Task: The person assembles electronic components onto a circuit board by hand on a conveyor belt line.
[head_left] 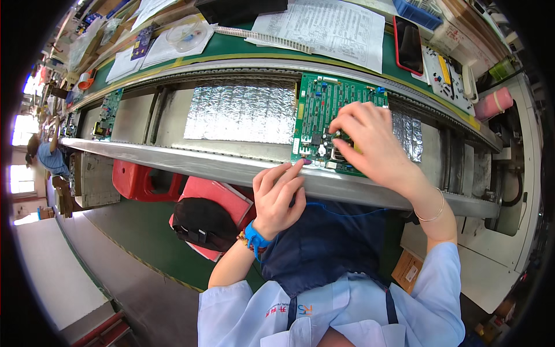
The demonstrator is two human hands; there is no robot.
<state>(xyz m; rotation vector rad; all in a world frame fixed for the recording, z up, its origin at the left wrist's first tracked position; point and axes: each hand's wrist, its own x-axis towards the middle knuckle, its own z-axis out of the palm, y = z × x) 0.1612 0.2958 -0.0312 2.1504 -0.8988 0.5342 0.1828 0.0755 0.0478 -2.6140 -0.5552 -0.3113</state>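
A green circuit board (312, 110) with many small parts lies across the rails of a conveyor in front of me. My right hand (370, 139) is over its right half. The fingers are curved and the thumb is a little apart from them, with small components showing in the gap. No held part can be made out there. My left hand (279, 194) is at the board's near left corner, fingers loosely stretched and slightly spread. One fingertip reaches a small pink-purple piece (304, 162) on the board's near edge.
The conveyor's near metal rail (219, 165) runs beneath my wrists. Silvery foil sheeting (240, 113) lies left of the board. Another board (108, 115) sits farther left. Beyond are printed sheets (324, 29), a phone (408, 45) and a tray of small parts (448, 81). A red stool (144, 182) stands below.
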